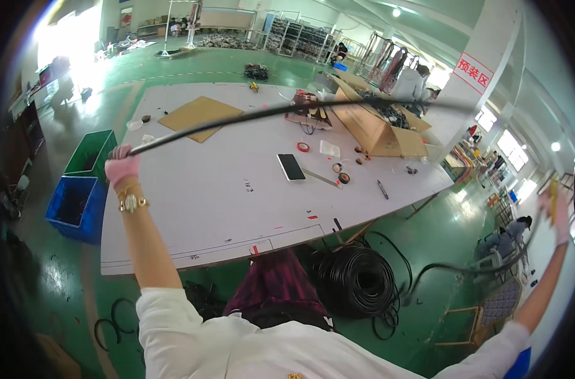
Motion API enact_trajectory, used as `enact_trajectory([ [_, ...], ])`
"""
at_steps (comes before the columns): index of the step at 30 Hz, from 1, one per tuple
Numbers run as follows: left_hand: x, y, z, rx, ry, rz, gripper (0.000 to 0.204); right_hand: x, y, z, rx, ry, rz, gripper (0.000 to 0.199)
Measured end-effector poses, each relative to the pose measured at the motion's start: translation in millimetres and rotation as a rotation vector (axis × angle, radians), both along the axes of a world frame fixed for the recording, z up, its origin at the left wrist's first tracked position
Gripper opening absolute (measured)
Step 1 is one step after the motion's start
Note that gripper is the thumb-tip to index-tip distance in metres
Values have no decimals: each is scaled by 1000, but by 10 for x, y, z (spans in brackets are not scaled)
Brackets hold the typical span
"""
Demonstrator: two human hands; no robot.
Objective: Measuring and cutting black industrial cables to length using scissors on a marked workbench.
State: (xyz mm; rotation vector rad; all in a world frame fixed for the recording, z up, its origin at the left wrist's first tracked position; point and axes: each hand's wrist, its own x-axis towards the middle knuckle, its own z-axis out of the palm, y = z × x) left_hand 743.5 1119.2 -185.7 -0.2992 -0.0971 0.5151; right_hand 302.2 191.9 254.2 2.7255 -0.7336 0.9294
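Note:
My left hand (122, 165), in a pink glove, is closed around one end of a length of black tubing (249, 116) at the table's left side. The tubing stretches above the table toward the right, where it blurs. At the far right my raised right hand (556, 211), also gloved in pink, is closed on the black tubing; a thin yellow thing I cannot make out shows at its fingers. From there the tubing sags back toward a large black coil (357, 278) on the floor at the table's front edge.
The white table (205, 183) holds a cardboard sheet (201, 118), a phone (291, 167), tape rolls (303, 147), a metal ruler (322, 177), a pen (382, 189) and an open carton (369, 123). Green (88, 153) and blue crates (76, 202) stand left, a chair (496, 307) right.

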Motion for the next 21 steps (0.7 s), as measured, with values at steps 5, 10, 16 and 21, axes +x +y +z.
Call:
enact_trajectory([
  [5,-1133,-2,-132,-2,-328,-186,30,461,470,-1983,483,-78,261,18],
  [10,-1746,-633,-151,223,-289,-301,36,1378,1476,-3196,25,388,229,41],
  [16,-2078,-932,-535,348,-270,-333,33,2181,3201,-4292,369,314,810,45],
  [21,-2301,-926,-794,478,-141,-269,32,2271,4853,-4710,1112,477,1430,36],
])
